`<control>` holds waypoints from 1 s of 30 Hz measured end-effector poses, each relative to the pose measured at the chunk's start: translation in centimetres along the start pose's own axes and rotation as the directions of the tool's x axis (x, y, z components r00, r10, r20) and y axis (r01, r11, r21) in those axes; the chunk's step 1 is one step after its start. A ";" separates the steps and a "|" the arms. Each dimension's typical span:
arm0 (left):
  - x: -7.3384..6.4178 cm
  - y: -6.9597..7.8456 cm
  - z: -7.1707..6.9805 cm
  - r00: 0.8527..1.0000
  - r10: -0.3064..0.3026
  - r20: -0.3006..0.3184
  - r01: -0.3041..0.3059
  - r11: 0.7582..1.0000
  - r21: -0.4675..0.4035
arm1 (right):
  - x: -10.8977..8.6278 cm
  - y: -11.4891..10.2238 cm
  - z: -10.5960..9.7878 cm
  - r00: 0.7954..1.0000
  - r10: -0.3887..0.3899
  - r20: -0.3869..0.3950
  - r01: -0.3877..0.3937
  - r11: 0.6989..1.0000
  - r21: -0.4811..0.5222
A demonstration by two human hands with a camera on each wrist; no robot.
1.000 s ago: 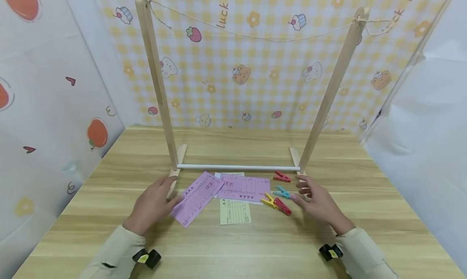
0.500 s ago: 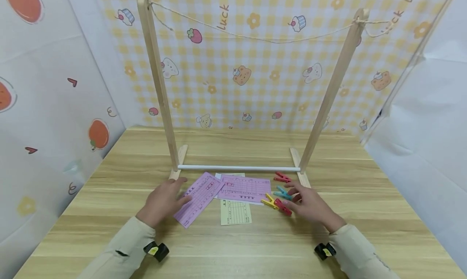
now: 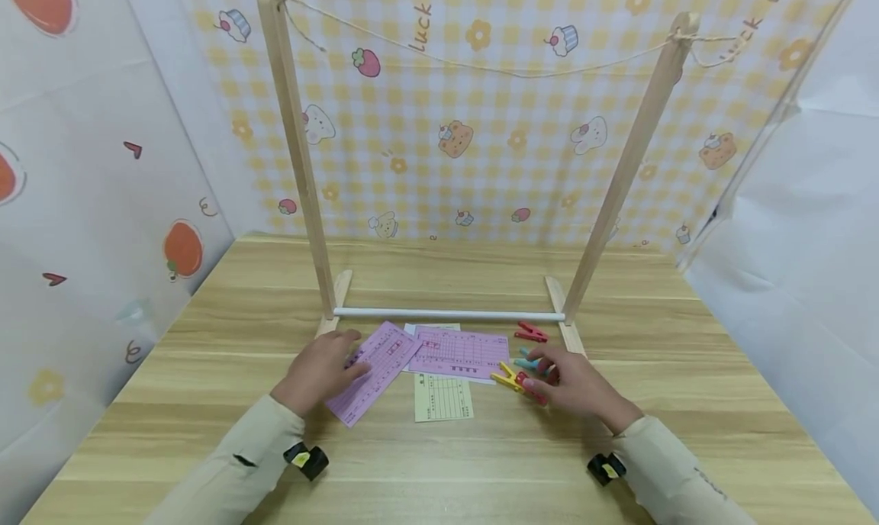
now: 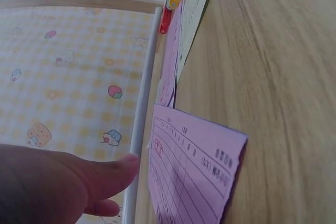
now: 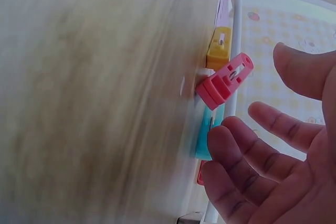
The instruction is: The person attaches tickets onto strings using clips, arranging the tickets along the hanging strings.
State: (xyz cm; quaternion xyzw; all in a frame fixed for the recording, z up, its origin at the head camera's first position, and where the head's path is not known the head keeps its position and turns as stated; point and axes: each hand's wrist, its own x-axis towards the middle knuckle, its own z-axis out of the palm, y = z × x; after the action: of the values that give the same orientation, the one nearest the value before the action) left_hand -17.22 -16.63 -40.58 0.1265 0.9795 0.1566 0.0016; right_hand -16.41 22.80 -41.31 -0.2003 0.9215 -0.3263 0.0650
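My left hand (image 3: 321, 371) hovers at the left edge of a purple printed slip (image 3: 374, 372), its fingers loosely extended and holding nothing. A second purple slip (image 3: 467, 353) lies partly over a pale green slip (image 3: 442, 399). Over the clothespins at the right is my right hand (image 3: 580, 384), thumb and fingers spread apart. In the right wrist view, a red clothespin (image 5: 224, 82) lies in front of the gap between thumb and fingers. Beside it are a yellow clothespin (image 3: 507, 377) and a blue clothespin (image 5: 207, 140), partly hidden by the fingers. Another red clothespin (image 3: 531, 332) lies farther back.
A wooden frame stands behind the slips, with a left post (image 3: 295, 151), a right post (image 3: 632, 166) and a white bottom rod (image 3: 446, 314). A thin string (image 3: 439, 58) sags between the post tops. Beneath everything is a wood-grain table (image 3: 439, 471).
My right hand has moved left and inward over the blue and front red clothespins. My left hand has shifted right, over the edge of the left purple slip. The slips and clothespins lie where they were.
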 end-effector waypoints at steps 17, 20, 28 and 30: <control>0.9 0.4 0.6 0.995 -0.035 0.089 0.039 0.998 -0.043 | 0.3 -0.1 0.3 0.993 0.011 0.114 -0.005 0.999 -0.049; 0.8 0.3 0.8 0.996 -0.034 0.086 0.039 0.997 -0.061 | 0.3 -0.1 0.5 0.992 0.010 0.128 -0.002 0.998 -0.061; 0.9 0.3 1.0 0.996 -0.048 0.077 0.056 0.993 -0.108 | 0.3 0.0 0.6 0.988 -0.004 0.154 0.013 0.998 -0.059; 1.0 0.4 0.9 0.996 -0.046 0.074 0.053 0.994 -0.097 | 0.3 0.0 0.5 0.988 -0.009 0.152 0.018 0.998 -0.060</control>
State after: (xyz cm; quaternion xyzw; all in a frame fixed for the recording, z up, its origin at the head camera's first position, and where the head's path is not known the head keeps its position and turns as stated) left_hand -18.10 -15.73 -41.32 0.1075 0.9727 0.2001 0.0471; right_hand -16.56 22.36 -41.71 -0.2327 0.9221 -0.2820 0.1264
